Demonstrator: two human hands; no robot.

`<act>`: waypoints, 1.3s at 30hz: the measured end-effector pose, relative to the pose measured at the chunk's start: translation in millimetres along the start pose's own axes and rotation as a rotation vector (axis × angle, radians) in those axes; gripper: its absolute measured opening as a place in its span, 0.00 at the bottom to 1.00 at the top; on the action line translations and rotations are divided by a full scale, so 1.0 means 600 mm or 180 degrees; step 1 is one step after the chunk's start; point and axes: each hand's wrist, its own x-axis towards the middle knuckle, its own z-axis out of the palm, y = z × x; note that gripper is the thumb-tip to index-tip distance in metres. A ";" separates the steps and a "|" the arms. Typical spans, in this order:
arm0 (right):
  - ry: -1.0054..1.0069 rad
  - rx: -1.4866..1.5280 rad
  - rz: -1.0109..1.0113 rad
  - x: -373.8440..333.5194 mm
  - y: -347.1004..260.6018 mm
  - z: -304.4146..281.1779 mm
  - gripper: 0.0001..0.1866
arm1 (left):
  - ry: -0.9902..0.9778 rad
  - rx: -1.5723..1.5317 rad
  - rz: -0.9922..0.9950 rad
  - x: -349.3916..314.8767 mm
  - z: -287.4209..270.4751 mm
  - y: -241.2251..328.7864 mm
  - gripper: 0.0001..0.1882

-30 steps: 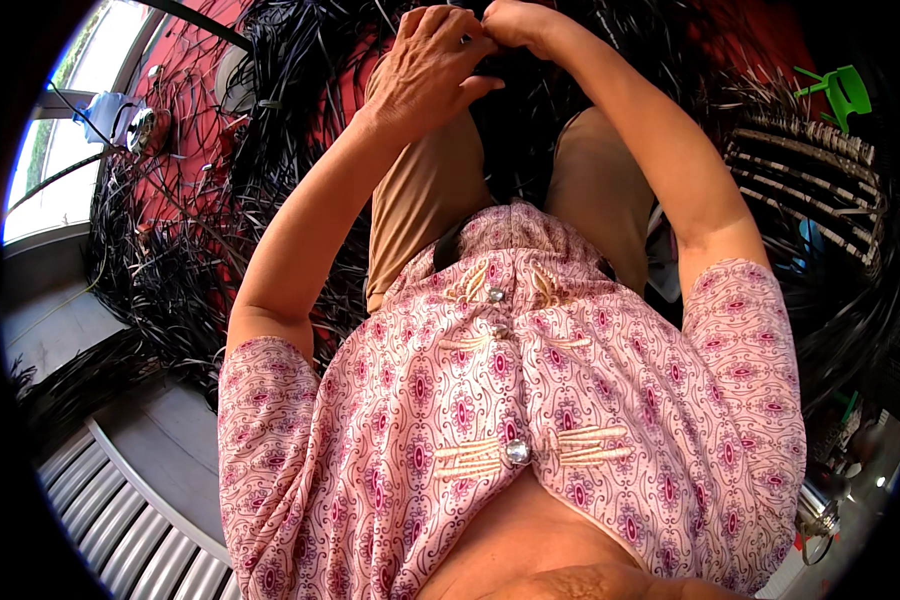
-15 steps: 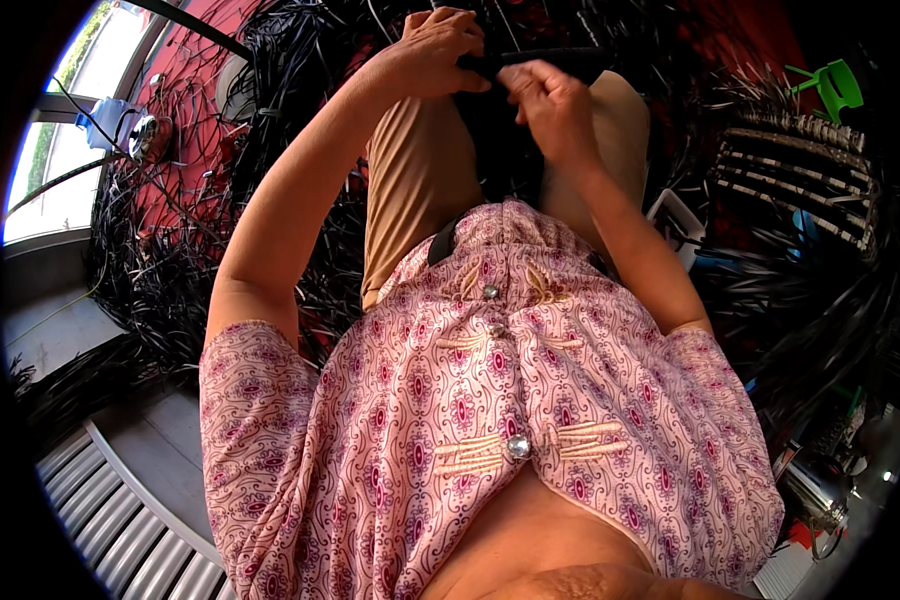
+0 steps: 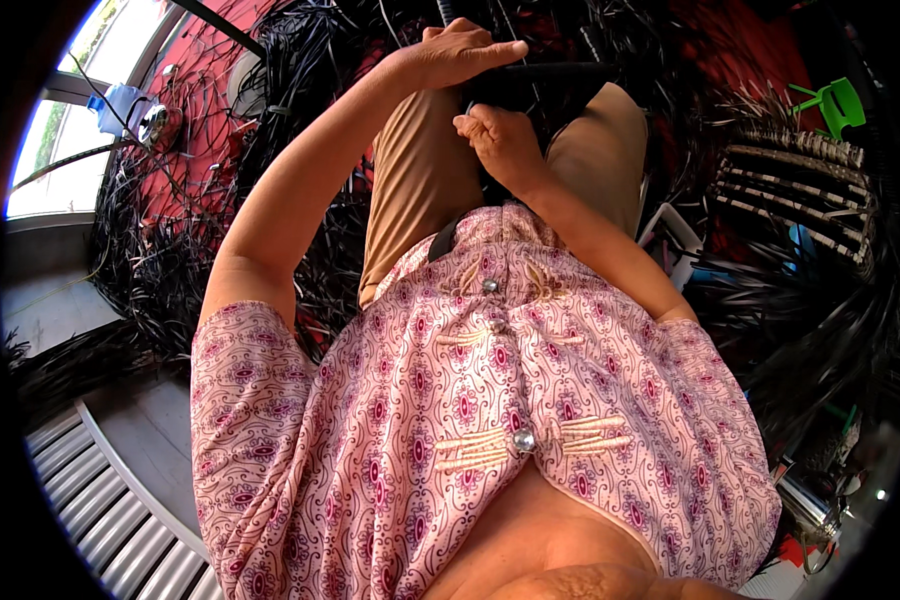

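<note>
In front of my knees my left hand lies at the near-left side of a dark piece with a straight black edge. One digit stretches out to the right along it; the other fingers are partly hidden behind the hand. Lower and closer to me, between my thighs, my right hand is closed in a pinch, its knuckles toward the left. Whatever lies in that pinch is too dark to make out. Long black strips spread around and beyond both hands.
A red floor shows under the tangled strips. To the left stand a pale blue container and a window. On the right are a green plastic piece, a slatted woven piece and a white box. A metal flask lies lower right.
My right hand has moved toward me and left, away from the black edge, and closed tighter. My left hand has shifted slightly nearer and right, a digit now stretched out.
</note>
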 end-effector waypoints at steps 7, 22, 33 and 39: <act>-0.0399 0.1731 0.1432 0.026 -0.049 -0.048 0.15 | 0.1476 -0.1336 0.1031 -0.046 0.000 -0.014 0.14; -0.0423 0.2443 0.2347 0.072 -0.092 -0.097 0.14 | 0.2122 -0.0642 0.0915 -0.078 0.016 0.052 0.17; -0.0323 0.2357 0.1805 0.162 -0.186 -0.175 0.14 | 0.2791 -0.1527 0.0562 -0.059 -0.087 0.103 0.16; -0.0913 0.2393 0.1485 0.251 -0.259 -0.245 0.17 | 0.3230 -0.1608 0.0125 -0.057 -0.188 0.121 0.06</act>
